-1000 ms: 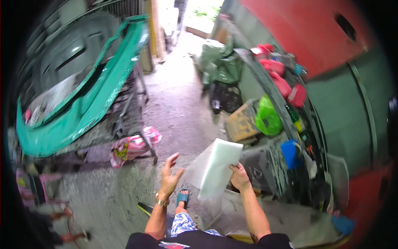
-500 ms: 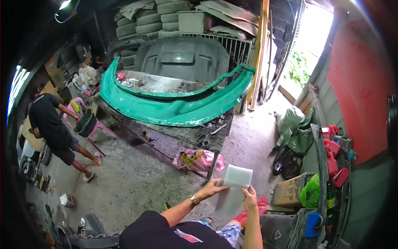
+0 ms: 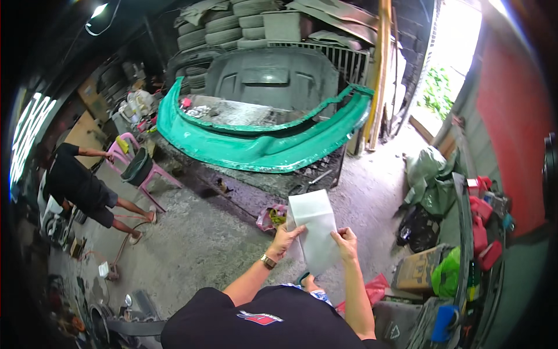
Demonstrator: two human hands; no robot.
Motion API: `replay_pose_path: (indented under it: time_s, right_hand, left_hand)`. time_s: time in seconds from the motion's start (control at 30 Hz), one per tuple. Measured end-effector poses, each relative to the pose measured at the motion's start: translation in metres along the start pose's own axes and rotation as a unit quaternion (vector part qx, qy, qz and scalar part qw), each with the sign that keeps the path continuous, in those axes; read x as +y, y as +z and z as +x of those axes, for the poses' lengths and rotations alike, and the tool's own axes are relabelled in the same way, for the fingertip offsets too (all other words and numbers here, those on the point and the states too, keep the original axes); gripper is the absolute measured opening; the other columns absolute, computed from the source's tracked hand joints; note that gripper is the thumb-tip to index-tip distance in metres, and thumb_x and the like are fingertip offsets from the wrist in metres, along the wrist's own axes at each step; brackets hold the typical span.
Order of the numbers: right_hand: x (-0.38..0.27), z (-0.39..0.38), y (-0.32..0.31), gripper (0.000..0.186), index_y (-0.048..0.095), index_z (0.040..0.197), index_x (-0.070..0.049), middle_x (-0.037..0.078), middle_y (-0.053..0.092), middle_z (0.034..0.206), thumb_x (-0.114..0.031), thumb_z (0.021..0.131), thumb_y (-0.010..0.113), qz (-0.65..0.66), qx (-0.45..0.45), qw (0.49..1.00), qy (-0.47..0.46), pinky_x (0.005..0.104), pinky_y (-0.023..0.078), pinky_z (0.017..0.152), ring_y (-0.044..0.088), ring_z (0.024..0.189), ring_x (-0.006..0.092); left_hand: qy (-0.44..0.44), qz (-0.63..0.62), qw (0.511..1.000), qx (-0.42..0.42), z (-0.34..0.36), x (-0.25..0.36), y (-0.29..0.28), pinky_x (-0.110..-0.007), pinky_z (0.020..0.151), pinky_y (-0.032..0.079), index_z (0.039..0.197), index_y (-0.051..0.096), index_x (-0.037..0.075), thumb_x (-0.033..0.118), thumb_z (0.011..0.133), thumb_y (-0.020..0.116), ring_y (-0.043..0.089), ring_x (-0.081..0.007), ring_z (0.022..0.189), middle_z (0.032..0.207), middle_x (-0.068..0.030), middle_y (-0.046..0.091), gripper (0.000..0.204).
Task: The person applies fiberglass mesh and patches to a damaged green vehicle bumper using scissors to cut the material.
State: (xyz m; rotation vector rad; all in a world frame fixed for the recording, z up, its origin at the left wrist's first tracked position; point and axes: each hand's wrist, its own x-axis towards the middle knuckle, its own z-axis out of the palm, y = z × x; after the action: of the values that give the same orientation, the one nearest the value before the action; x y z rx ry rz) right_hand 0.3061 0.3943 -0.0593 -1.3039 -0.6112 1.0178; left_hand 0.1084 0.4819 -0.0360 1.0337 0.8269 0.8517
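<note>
Folded, pale translucent sheet material point(image 3: 312, 218) is held upright between my two hands, low in the centre. My left hand point(image 3: 288, 237) grips its left side, thumb lying across the front, and a watch is on that wrist. My right hand point(image 3: 346, 238) pinches the right edge. Beyond the sheet, a pink-and-white bag point(image 3: 266, 218) lies partly hidden below a worktable, on which a long green moulded panel point(image 3: 250, 148) rests in front of a grey hood point(image 3: 267, 75).
A person in black point(image 3: 78, 180) stands at left by a pink chair point(image 3: 156, 183) holding a dark tub point(image 3: 139, 166). Stacked tyres point(image 3: 221, 23) stand behind the hood. A bright doorway point(image 3: 447, 52) is upper right. Bags, red containers point(image 3: 482, 215) and a cardboard box point(image 3: 414, 270) line the right side.
My left hand, free and open a second ago, now grips the sheet, which has moved upright between both hands. The view has swung left, bringing the other person and tyres into sight.
</note>
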Motion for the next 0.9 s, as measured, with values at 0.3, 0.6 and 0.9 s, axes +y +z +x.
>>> replay_pose_path:
  time_s: [0.3,0.6,0.9]
  right_hand:
    - [-0.010,0.078,-0.031,0.015,0.060,0.079,0.000,0.002,0.060,0.071,-0.011,0.082,0.069,-0.040,-0.036,0.998,0.027,0.0214,0.042,0.054,0.052,0.062,0.0060]
    - [-0.044,0.161,0.034,0.019,0.060,0.085,-0.001,-0.001,0.056,0.068,-0.016,0.081,0.071,-0.103,-0.058,0.992,-0.051,0.0233,0.040,0.055,0.049,0.062,0.0067]
    - [-0.039,0.184,0.126,0.023,0.055,0.070,-0.005,-0.006,0.050,0.064,-0.017,0.084,0.069,-0.138,-0.156,0.977,0.045,0.0209,0.033,0.050,0.042,0.058,0.0024]
  left_hand:
    - [-0.084,0.003,0.996,-0.042,0.063,0.008,0.007,-0.029,0.082,0.049,0.114,0.061,0.002,0.020,0.084,0.070,0.060,-0.0121,0.095,0.108,-0.0040,0.065,0.036]
    - [-0.075,-0.028,0.996,0.025,0.120,0.047,-0.008,-0.026,0.076,0.049,0.108,0.065,0.002,0.018,0.084,0.070,0.062,-0.0099,0.087,0.101,-0.0032,0.067,0.030]
    - [-0.100,-0.108,0.989,0.023,0.126,0.082,-0.107,-0.025,0.082,0.046,0.112,0.062,0.002,0.022,0.085,0.069,0.060,-0.0091,0.091,0.102,-0.0025,0.066,0.035]
